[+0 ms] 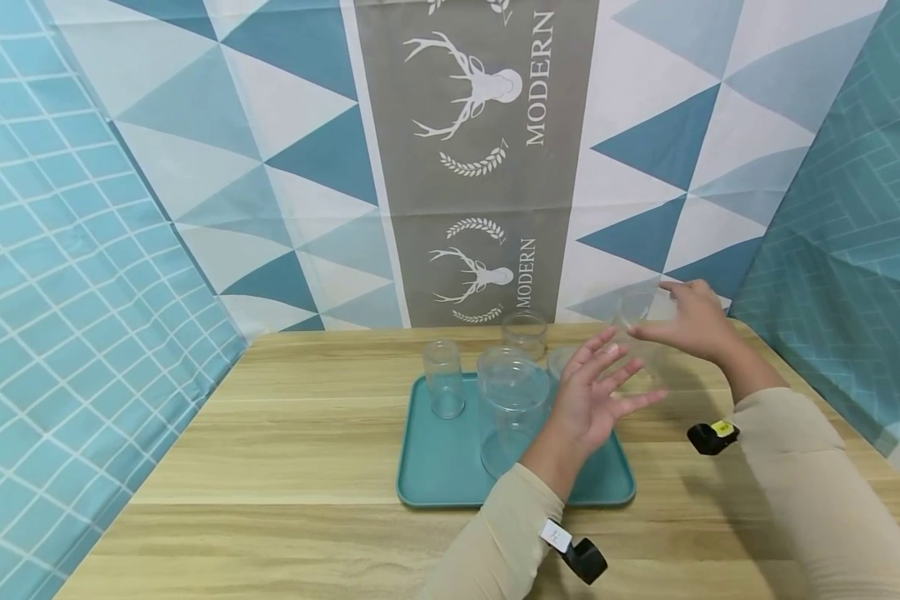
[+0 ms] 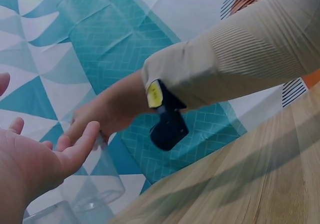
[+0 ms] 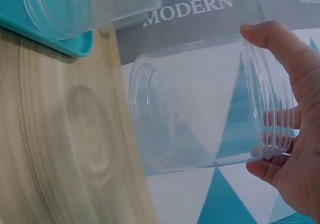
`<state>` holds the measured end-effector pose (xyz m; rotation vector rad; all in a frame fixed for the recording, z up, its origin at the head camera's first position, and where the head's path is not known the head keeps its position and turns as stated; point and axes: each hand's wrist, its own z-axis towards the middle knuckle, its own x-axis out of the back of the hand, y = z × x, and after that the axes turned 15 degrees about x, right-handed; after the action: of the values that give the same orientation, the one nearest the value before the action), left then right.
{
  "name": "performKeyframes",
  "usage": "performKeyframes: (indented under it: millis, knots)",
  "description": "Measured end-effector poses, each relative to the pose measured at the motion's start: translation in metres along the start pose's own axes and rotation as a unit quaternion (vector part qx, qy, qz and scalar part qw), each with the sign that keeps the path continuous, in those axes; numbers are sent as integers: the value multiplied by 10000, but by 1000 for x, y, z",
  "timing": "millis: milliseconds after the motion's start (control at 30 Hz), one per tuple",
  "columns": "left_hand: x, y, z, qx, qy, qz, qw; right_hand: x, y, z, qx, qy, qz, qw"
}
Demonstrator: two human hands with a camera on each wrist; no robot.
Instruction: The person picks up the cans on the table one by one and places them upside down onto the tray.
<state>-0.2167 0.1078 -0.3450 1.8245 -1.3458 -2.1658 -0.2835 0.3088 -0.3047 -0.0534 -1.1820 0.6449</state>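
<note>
My right hand (image 1: 693,321) grips a clear jar (image 3: 200,104) around its ridged mouth, thumb on one side and fingers on the other. In the right wrist view the jar's round base points left, and it looks empty. It hangs beyond the tray's back right, above the wooden table (image 1: 270,442). My left hand (image 1: 588,400) is held over the right part of the teal tray (image 1: 435,479), fingers spread, palm turned up and holding nothing. It overlaps a clear container (image 1: 559,360) in the head view.
On the tray stand a large clear jar (image 1: 512,417) and, at its back left, a slim clear glass (image 1: 444,379). Another clear jar (image 1: 525,335) is behind the tray, near the patterned backdrop (image 1: 480,192). Tiled cloth (image 1: 67,292) hangs along the left side.
</note>
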Motion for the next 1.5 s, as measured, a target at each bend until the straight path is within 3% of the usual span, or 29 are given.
performKeyframes:
  millis: [333, 767, 1133, 1500]
  knots:
    - [4, 2, -3, 81, -172, 174, 9997, 27, -14, -26, 191, 361, -1, 9992]
    - [2, -3, 0, 18, 67, 104, 9999, 56, -33, -55, 488, 798, 283, 9952]
    - [5, -4, 1, 70, -14, 102, 9999, 61, -42, -70, 1087, 899, 277, 9896]
    - [6, -6, 1, 226, -290, 2, 9993, 60, -58, -76, 1470, 843, 767, 9826]
